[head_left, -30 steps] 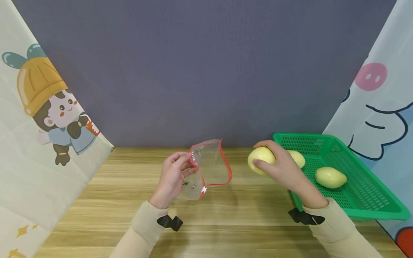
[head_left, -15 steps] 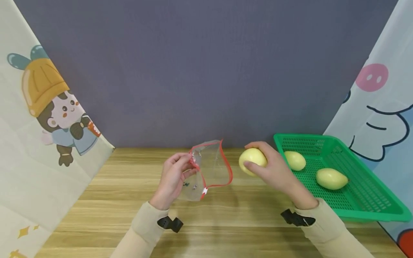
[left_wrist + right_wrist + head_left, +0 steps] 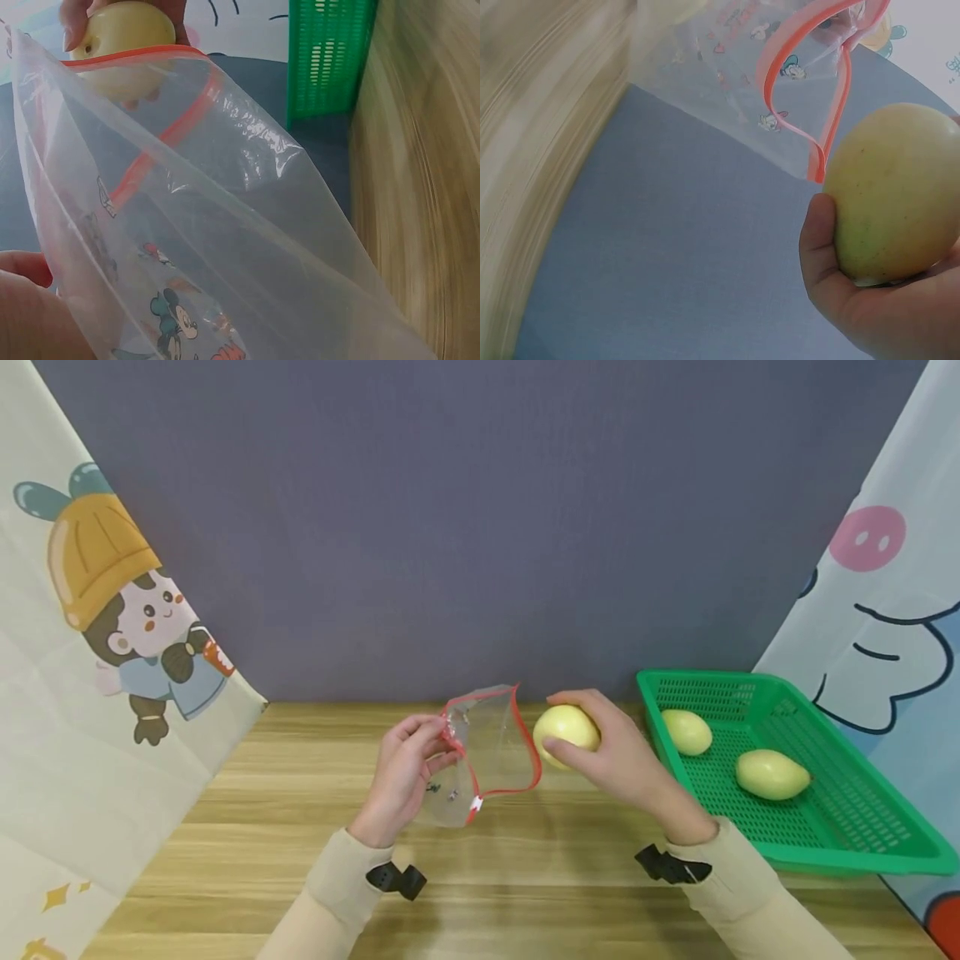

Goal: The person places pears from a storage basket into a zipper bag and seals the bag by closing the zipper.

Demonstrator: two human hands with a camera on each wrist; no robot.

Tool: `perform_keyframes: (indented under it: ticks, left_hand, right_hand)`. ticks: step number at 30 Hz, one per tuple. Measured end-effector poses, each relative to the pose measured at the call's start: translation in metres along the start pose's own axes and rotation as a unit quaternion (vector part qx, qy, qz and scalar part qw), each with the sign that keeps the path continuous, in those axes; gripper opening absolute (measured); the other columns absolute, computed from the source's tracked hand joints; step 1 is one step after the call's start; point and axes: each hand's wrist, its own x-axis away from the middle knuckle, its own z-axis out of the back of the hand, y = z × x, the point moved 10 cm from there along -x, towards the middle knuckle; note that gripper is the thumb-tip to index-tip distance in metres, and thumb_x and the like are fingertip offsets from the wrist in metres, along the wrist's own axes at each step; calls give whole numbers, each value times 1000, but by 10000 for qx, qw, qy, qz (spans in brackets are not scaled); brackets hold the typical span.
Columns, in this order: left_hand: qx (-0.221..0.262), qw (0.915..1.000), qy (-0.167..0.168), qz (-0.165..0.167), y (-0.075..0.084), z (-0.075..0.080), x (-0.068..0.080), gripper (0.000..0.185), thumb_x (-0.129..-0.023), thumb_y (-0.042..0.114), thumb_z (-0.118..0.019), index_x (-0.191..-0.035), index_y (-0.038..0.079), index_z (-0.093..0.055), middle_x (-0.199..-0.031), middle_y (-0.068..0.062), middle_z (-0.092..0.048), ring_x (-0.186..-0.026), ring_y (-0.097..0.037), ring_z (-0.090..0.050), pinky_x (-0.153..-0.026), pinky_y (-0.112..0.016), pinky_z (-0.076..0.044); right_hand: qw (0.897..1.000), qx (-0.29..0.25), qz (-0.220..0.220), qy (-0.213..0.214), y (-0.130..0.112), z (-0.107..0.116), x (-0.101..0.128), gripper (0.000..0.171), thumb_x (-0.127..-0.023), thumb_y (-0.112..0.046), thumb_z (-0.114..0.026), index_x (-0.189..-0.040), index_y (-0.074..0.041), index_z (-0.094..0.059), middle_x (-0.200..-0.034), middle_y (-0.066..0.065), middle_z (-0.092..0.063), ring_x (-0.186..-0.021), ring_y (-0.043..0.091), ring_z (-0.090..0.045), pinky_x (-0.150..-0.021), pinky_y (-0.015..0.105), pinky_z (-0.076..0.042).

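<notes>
My left hand (image 3: 402, 777) pinches the rim of a clear zip bag (image 3: 480, 758) with a red seal and cartoon prints, holding it up above the wooden table with its mouth facing right. My right hand (image 3: 607, 752) grips a yellow-green mango (image 3: 566, 732) right at the bag's open mouth. In the left wrist view the mango (image 3: 120, 34) shows just beyond the red seal of the bag (image 3: 225, 210). In the right wrist view the mango (image 3: 900, 191) sits in my fingers beside the bag's red edge (image 3: 810, 82).
A green perforated basket (image 3: 847, 827) stands at the right on the wooden table (image 3: 247, 827), with two more mangoes (image 3: 686, 732) (image 3: 771, 773) in it. Printed cloth panels hang at left and right, and a grey wall stands behind.
My right hand has carried the mango leftward from the basket's edge to the bag's mouth. The left hand and bag have stayed in place.
</notes>
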Motion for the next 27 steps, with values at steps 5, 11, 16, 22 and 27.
perform_keyframes:
  ticks: [5,11,16,22,27]
  left_hand:
    - [-41,10000,24,-44,1,1,-1,12,-99,3,-60,-105,-7,-60,-88,-12,-65,-74,-18,-67,-69,-30,-62]
    - [-29,10000,24,-33,0,2,-1,9,-98,3,-60,-102,-5,-61,-85,-10,-65,-74,-18,-67,-68,-31,-63]
    - [-19,10000,19,2,-2,2,-1,7,-98,3,-61,-101,-3,-62,-86,-9,-65,-74,-18,-67,-70,-31,-63]
    - [-59,10000,25,-7,-1,2,-1,5,-98,4,-61,-99,-1,-63,-86,-9,-66,-74,-18,-67,-70,-32,-63]
    - [-98,9999,25,14,-2,1,-1,6,-98,4,-61,-99,-1,-63,-87,-9,-66,-75,-18,-67,-71,-31,-63]
  right_hand:
    - [10000,-67,27,-5,-4,-6,-3,47,-87,-22,-79,-130,-14,-63,-121,3,-62,-94,20,-60,-72,37,-55]
    - [9997,-209,119,-88,-12,-17,-6,48,-86,-24,-80,-130,-13,-64,-120,0,-62,-97,18,-60,-74,37,-56]
    - [9990,-341,240,-180,-15,-29,-8,47,-86,-24,-81,-129,-14,-64,-121,-1,-62,-99,17,-60,-75,36,-56]
    - [9979,-457,317,-334,-15,-42,-10,49,-84,-24,-83,-129,-17,-64,-123,-2,-61,-99,18,-61,-76,35,-58]
    - [9973,-455,281,-498,-17,-51,-9,52,-84,-27,-83,-131,-18,-63,-126,-2,-60,-99,17,-60,-76,34,-58]
